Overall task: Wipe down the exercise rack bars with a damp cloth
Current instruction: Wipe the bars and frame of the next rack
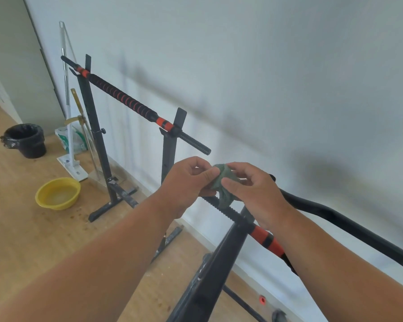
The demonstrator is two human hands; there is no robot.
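Left hand [186, 182] and right hand [254, 189] both pinch a green cloth [223, 184] above a black bar [221, 209].

You've got a dull green cloth [223, 182] btwn your hands. Far bar [126, 98]: black grip w/ red-orange spiral stripes, solid red-orange bands at both ends. Near bar [264, 238]: black w/ red-orange band. Rack posts [96, 135] black. Bowl [57, 193] yellow, bin [26, 140] black, floor [21, 228] light wood grain, wall [265, 66] white.
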